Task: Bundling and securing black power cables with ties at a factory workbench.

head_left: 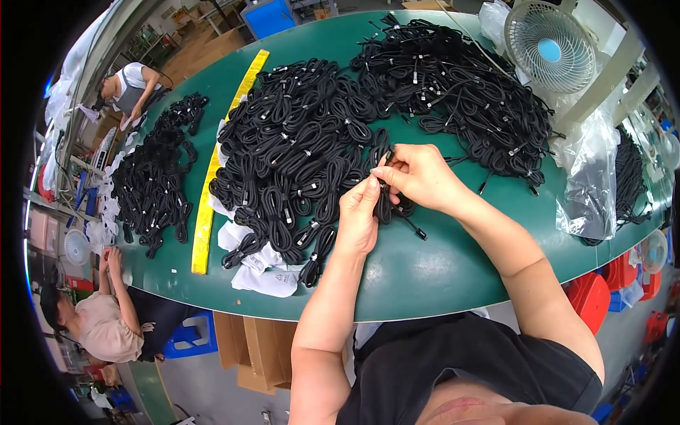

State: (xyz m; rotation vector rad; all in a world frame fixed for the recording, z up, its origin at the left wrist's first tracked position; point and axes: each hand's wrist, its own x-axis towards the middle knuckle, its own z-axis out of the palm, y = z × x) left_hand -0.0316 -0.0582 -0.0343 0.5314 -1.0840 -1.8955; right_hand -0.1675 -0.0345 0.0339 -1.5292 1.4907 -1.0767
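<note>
A coiled black cable (383,205) is between my two hands, over the green table (439,276). My left hand (360,209) closes on the coil from the left, thumb pointing up along it. From the right, my right hand (418,177) pinches the same cable near its upper part, thumb and fingertips together. One plug end (421,234) hangs out below my right hand. Just left of my hands lies a big heap of bundled black cables (290,142). Farther off to the right spreads another pile of black cables (453,92), with many light connector ends showing.
A yellow strip (205,219) divides the middle heap from a smaller cable pile (152,177) at left. White bags (265,280) lie by the near edge. At right are a fan (549,46) and a clear plastic bag (591,184). Two people work along the left side.
</note>
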